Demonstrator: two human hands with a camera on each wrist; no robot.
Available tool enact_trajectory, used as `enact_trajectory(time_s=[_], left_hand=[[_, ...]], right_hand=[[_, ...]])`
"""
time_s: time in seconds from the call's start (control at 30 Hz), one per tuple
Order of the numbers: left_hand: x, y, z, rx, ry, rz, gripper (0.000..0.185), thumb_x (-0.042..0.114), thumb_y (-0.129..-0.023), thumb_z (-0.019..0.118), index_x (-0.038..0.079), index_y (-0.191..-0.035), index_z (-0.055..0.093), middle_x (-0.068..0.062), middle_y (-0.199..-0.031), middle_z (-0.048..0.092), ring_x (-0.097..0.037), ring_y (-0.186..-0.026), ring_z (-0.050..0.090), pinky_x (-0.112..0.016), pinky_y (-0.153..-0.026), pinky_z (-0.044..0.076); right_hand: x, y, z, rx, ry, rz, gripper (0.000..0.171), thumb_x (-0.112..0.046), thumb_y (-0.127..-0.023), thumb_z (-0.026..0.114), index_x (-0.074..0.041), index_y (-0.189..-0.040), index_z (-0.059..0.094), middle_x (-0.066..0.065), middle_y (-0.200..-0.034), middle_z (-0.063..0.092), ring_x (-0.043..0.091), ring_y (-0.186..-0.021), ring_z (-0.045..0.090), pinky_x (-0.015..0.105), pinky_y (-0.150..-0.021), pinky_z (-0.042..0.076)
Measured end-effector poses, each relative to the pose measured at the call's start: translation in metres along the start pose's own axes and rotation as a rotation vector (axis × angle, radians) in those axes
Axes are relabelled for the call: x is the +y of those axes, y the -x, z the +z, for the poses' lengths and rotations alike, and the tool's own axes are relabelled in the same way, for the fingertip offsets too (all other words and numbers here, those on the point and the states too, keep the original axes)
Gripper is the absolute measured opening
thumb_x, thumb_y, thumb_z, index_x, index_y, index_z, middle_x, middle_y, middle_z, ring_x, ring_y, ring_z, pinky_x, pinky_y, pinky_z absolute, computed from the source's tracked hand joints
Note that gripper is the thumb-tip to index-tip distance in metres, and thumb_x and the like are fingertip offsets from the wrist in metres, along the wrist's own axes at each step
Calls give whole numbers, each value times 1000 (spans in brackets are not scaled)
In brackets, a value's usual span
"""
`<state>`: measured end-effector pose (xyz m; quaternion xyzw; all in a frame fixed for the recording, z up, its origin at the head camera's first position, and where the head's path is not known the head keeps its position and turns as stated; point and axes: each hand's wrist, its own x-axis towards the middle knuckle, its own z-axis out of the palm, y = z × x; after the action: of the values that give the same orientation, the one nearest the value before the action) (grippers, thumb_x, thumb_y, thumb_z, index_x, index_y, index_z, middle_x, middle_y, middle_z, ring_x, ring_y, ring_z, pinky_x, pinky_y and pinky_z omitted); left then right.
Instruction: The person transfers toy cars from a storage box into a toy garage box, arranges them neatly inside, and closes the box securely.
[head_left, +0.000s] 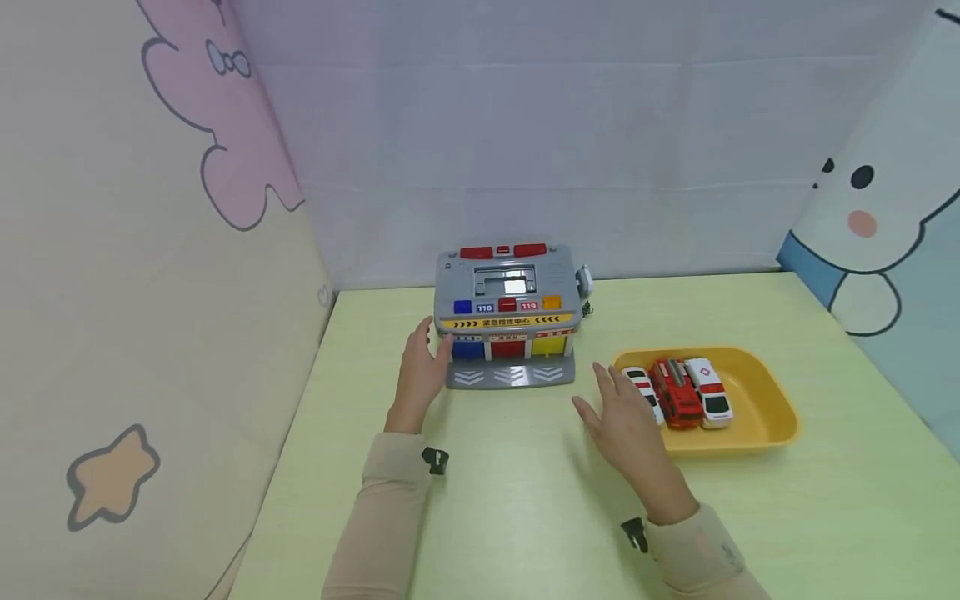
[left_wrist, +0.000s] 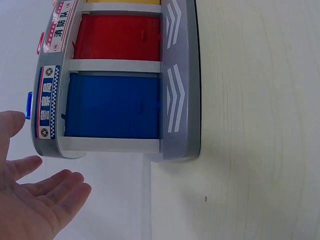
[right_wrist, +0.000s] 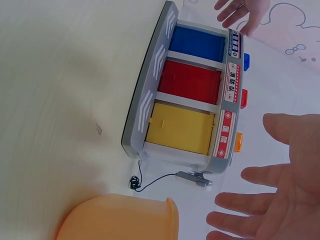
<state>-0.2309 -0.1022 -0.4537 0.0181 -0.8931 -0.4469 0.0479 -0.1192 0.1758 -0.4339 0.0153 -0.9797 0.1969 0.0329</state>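
A grey toy garage [head_left: 510,312] stands near the back of the table, its blue door [left_wrist: 112,106], red door [left_wrist: 120,37] and yellow door [right_wrist: 180,128] all closed. Beside its left front corner is my left hand [head_left: 422,371], fingers spread and nothing in them; in the left wrist view a gap shows between fingers and garage. My right hand [head_left: 626,421] hovers, fingers extended and bare, by the left side of a yellow tray [head_left: 765,400]. In that tray lie a red fire truck [head_left: 677,393], a white ambulance [head_left: 708,392] and a white toy car [head_left: 645,392], partly covered by the hand.
A small white handset [head_left: 584,282] with a dark cord hangs on the garage's right side. The pale green table [head_left: 517,492] meets a white wall [head_left: 510,150] at the back. Cartoon-printed walls rise at left and right.
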Motion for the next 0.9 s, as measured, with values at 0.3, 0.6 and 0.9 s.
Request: enact_trajectory(time_s=[0.3, 0.6, 0.9], left_hand=[[-1, -6, 1, -9, 11, -6, 62, 50, -91, 41, 17, -142, 25, -9, -138, 33, -25, -120, 36, -44, -92, 37], [1, -10, 0, 3, 34, 21, 62, 49, -92, 40, 16, -142, 26, -10, -138, 33, -26, -121, 36, -44, -92, 37], [0, -16, 3, -3, 57, -9, 58, 48, -92, 41, 19, -141, 29, -9, -137, 34, -26, -119, 37, -43, -91, 38]], right_hand=[[3, 1, -3, -6, 10, 5, 70, -48, -91, 45, -2, -139, 28, 26, -138, 27, 41, -124, 25, 55, -97, 23], [5, 1, -6, 6, 12, -9, 70, -50, -91, 42, -1, -139, 29, 27, -137, 28, 41, -124, 26, 55, -97, 24], [1, -2, -7, -19, -11, 0, 71, -52, -91, 40, -1, -139, 29, 25, -138, 28, 41, -125, 24, 55, -98, 22]])
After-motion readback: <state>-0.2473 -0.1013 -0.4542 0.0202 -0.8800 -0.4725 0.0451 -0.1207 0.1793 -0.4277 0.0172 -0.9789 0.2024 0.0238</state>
